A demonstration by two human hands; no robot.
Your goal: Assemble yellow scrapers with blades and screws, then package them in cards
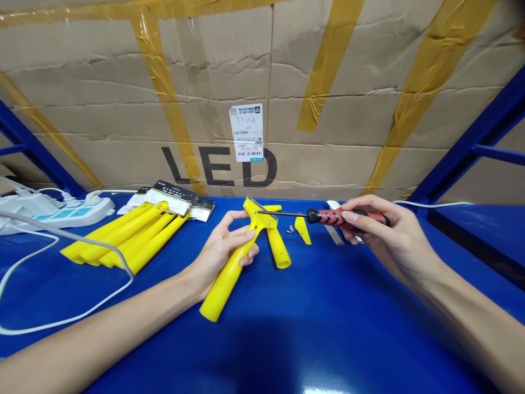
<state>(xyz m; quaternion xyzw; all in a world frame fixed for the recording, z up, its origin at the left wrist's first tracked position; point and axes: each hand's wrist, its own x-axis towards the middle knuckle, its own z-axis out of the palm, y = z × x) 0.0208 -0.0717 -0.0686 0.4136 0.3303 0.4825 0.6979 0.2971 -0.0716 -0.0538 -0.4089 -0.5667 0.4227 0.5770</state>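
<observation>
My left hand (229, 241) is wrapped around the neck of a yellow scraper (225, 279), its hollow handle slanting down toward me. A metal blade edge shows along the scraper's head. In my right hand (385, 230) is a screwdriver (332, 217) with a red and black handle, held level. Its shaft points left and the tip meets the scraper head near a screw; whether it sits in the slot I cannot tell. Behind the scraper lies another yellow handle (279, 249). Small screws (290, 229) and a flat yellow plate (302, 230) lie just right of it.
Several yellow handles (135, 235) lie at the left beside black packaging cards (174, 194). A white power strip (61, 210) with looping cables stands farther left. A metal blade (334, 234) lies near my right hand. A big cardboard box (229, 65) backs the blue table (320, 323).
</observation>
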